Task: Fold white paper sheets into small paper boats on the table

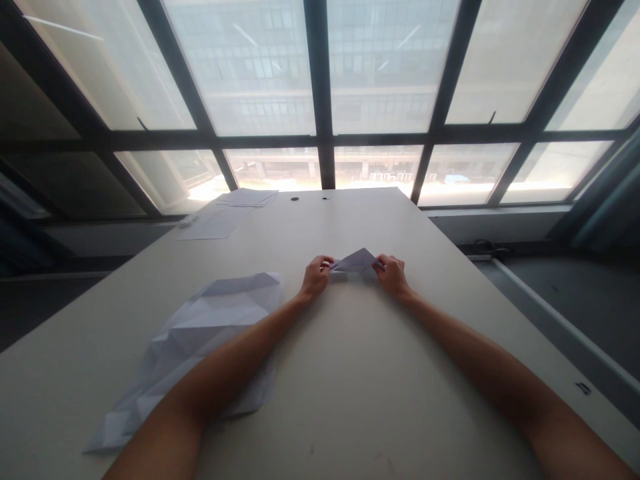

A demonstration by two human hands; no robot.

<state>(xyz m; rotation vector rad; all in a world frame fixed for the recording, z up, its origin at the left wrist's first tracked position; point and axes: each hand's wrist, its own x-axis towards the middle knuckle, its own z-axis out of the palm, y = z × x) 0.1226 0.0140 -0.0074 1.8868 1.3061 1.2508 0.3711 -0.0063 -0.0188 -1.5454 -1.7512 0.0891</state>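
Note:
My left hand (317, 277) and my right hand (391, 276) pinch opposite ends of a small folded white paper (356, 261) that rests near the middle of the pale table (320, 230). The paper forms a shallow triangle with its peak pointing away from me. Its lower edge is partly hidden by my fingers. To the left, a large creased sheet of white paper (200, 333) lies unfolded, and my left forearm crosses over its lower part.
A loose stack of paper sheets (247, 197) and a single sheet (213, 223) lie at the far left of the table. Two dark round holes (310, 198) mark the far edge. Large windows stand beyond it, and a dark floor lies to the right.

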